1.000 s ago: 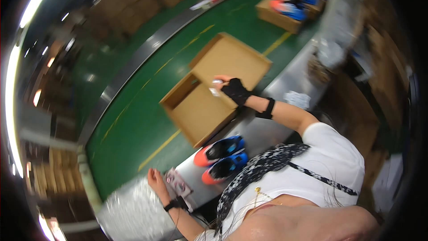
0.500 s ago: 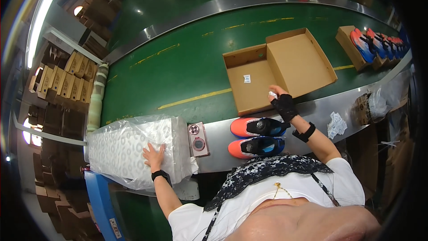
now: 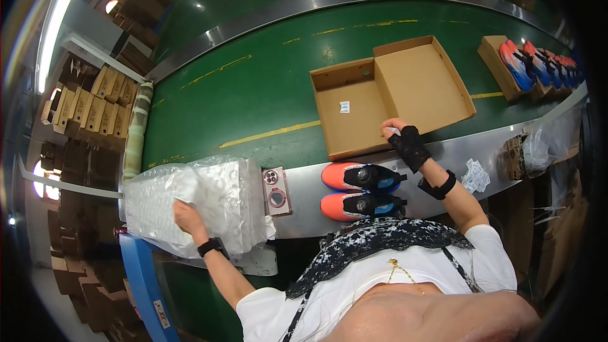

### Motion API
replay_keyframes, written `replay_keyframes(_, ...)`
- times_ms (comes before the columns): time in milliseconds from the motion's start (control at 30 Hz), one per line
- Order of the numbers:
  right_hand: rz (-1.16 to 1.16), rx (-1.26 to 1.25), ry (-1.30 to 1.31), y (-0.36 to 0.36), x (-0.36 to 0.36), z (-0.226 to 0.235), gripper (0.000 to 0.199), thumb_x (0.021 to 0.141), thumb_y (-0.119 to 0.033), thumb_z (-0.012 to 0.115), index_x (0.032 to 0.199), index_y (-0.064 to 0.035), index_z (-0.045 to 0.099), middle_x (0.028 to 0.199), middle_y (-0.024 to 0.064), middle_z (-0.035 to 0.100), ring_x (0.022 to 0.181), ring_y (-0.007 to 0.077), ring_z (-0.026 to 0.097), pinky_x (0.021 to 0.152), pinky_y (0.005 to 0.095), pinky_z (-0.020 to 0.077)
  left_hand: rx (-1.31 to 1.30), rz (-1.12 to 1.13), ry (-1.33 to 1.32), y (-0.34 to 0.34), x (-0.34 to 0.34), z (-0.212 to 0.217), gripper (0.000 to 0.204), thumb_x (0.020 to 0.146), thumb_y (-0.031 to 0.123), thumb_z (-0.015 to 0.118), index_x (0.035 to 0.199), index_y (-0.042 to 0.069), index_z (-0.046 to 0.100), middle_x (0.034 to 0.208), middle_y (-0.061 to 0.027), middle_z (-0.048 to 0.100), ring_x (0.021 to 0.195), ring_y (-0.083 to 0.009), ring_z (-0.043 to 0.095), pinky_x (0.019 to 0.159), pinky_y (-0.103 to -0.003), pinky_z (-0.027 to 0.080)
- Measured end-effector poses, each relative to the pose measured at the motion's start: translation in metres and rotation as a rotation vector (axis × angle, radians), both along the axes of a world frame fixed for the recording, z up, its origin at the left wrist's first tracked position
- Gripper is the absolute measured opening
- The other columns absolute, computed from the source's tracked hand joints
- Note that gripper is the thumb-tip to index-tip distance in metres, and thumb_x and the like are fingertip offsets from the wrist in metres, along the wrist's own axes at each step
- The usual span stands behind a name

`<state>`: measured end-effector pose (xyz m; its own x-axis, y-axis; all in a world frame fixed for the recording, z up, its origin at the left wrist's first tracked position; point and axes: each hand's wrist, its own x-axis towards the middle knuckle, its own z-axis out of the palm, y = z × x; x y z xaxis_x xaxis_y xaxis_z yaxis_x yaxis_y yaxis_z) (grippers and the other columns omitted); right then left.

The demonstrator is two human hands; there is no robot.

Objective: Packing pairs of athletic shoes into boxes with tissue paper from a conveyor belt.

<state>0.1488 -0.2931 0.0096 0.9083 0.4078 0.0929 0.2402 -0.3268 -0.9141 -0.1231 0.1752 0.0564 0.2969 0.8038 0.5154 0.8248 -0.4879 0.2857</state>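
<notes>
My left hand rests on a stack of clear plastic wrapping sheets at the left, fingers pinching the top sheet. In a black wrist brace, my right hand grips the near edge of an open brown cardboard shoe box lying on the green conveyor belt. A small white packet lies inside the box. A pair of orange, black and blue shoes lies on its side on the metal ledge between my hands.
A pink phone lies on the ledge beside the wrapping sheets. Another box with blue and orange shoes sits farther right on the belt. White packets lie at the right. Flat cardboard stacks stand at the left.
The view has swung so the belt and box sit level above me. My left hand has closed on the top plastic sheet. My right hand stays at the box edge.
</notes>
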Motion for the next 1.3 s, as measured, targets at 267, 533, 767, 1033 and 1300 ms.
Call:
replay_keyframes(267,0.567,0.091,-0.133,0.057,-0.032,0.037,0.051,0.072,-0.019,0.061,0.118,-0.0052,0.042,0.113,0.0154,0.048,0.101,0.025,0.05,0.084,0.0329,0.0401,-0.384,-0.808,-0.602,-0.172,0.14,0.078,0.022,0.088,0.014,0.038,0.089,-0.003,0.053,0.077,-0.003,0.052,0.07,-0.0112,0.046,0.062,-0.024,0.038)
replay_keyframes(533,0.19,0.432,0.425,0.052,0.009,0.028,0.052,0.074,-0.032,0.06,0.114,-0.0027,0.044,0.085,0.0068,0.057,0.079,0.0135,0.053,0.07,0.0284,0.0429,-1.004,-1.124,-0.615,-0.281,0.258,0.056,0.028,0.085,0.021,0.048,0.098,-0.004,0.05,0.089,-0.0095,0.053,0.081,-0.015,0.049,0.071,-0.025,0.039)
replay_keyframes(767,-0.403,0.5,-0.009,-0.116,0.156,-0.051,0.034,0.077,-0.016,0.056,0.107,-0.0018,0.049,0.085,0.009,0.057,0.076,0.0139,0.053,0.068,0.0264,0.043,-0.188,-1.193,0.117,-0.253,0.265,-0.008,0.044,0.081,0.028,0.052,0.112,-0.002,0.046,0.122,-0.0252,0.035,0.118,-0.0394,0.027,0.095,-0.049,0.022)
replay_keyframes(1033,-0.866,0.053,-0.107,-0.212,0.154,-0.026,0.018,0.076,-0.013,0.056,0.09,-0.0008,0.058,0.082,0.0089,0.06,0.071,0.0144,0.056,0.066,0.026,0.0438,0.161,-1.286,-0.023,-0.228,0.243,-0.046,0.046,0.078,0.024,0.055,0.119,0.008,0.042,0.13,-0.0227,0.027,0.122,-0.0368,0.023,0.098,-0.055,0.009)
replay_keyframes(1300,-1.12,0.201,-0.209,-0.269,0.177,-0.053,0.018,0.074,-0.016,0.059,0.085,-0.0011,0.059,0.075,0.0061,0.061,0.066,0.0138,0.055,0.063,0.0268,0.0436,0.365,-1.022,0.403,-0.188,0.233,-0.054,0.046,0.074,0.027,0.058,0.119,0.02,0.046,0.135,-0.017,0.021,0.125,-0.0328,0.02,0.094,-0.061,0.012)
